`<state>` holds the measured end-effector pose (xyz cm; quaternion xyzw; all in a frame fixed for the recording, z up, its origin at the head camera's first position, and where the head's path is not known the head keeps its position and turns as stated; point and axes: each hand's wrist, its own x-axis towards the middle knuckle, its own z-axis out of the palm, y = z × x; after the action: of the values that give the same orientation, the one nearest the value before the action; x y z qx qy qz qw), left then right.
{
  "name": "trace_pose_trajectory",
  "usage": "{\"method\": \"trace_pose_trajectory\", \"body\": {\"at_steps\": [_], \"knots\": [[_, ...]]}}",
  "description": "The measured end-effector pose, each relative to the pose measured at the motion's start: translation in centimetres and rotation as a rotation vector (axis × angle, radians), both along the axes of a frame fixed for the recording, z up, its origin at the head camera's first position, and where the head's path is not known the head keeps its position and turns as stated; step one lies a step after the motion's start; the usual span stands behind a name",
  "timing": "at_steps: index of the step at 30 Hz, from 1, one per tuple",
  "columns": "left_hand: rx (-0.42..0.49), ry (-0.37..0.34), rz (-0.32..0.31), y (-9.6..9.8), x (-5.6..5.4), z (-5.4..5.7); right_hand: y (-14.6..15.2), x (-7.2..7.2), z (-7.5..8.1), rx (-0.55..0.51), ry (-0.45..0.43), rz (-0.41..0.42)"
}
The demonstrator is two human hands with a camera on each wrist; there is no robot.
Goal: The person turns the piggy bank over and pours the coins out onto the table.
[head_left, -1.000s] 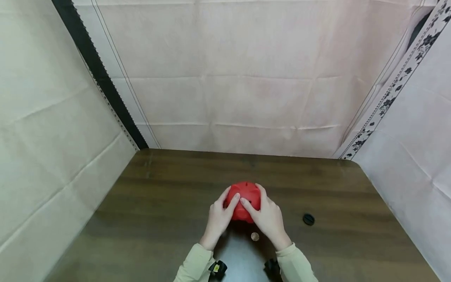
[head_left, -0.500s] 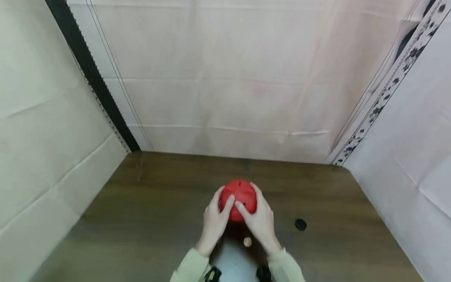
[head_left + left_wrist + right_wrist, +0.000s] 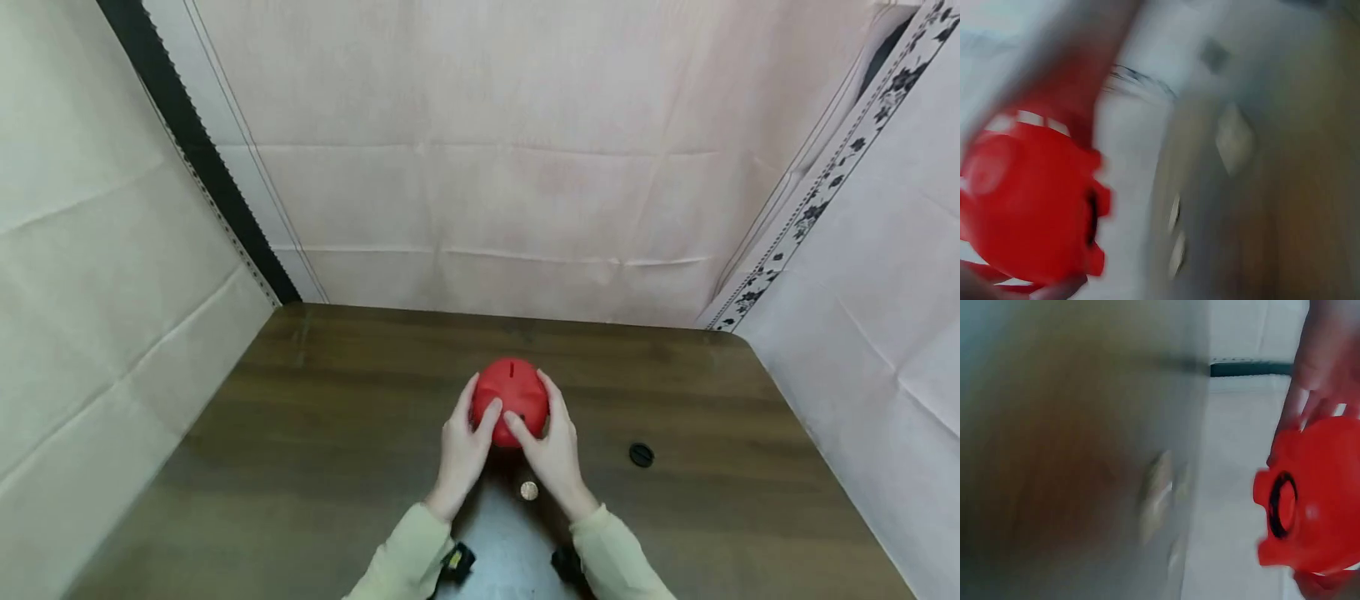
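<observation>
Both hands grip a rounded red piggy bank [image 3: 510,392] in front of the body. A narrow coin slot shows at its top in the head view. My left hand [image 3: 461,454] wraps its left side and my right hand [image 3: 553,454] its right, thumbs nearly meeting on the near face. In the right wrist view, short stubby feet surround a black-rimmed hole [image 3: 1274,515] in the underside. The bank is held up off the tabletop. A coin [image 3: 528,491] lies below it between the forearms, and more flat pale pieces [image 3: 1177,255] appear blurred in the left wrist view.
A round black plug [image 3: 641,455] with a grooved top lies on the brown wooden table [image 3: 337,467], to the right of the hands. White cloth [image 3: 480,183] hangs behind the table's far edge and along both sides.
The piggy bank has been tipped a little, so its slot and top show more fully. Both hands keep their grip. The head view has shifted slightly; coin and plug stay on the table.
</observation>
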<state>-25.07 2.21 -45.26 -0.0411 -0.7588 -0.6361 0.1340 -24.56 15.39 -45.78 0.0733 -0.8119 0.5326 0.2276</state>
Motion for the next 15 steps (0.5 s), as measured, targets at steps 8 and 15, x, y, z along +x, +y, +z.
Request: {"method": "trace_pose_trajectory", "body": {"at_steps": [8,15], "knots": [[0.035,0.150,-0.173,-0.9,-0.4,2.7,2.0,-0.2,2.2,-0.143,-0.018,0.195],[0.057,0.050,-0.263,-2.4,-0.7,3.0,3.2,0.1,2.9,-0.195,-0.163,0.207]]}}
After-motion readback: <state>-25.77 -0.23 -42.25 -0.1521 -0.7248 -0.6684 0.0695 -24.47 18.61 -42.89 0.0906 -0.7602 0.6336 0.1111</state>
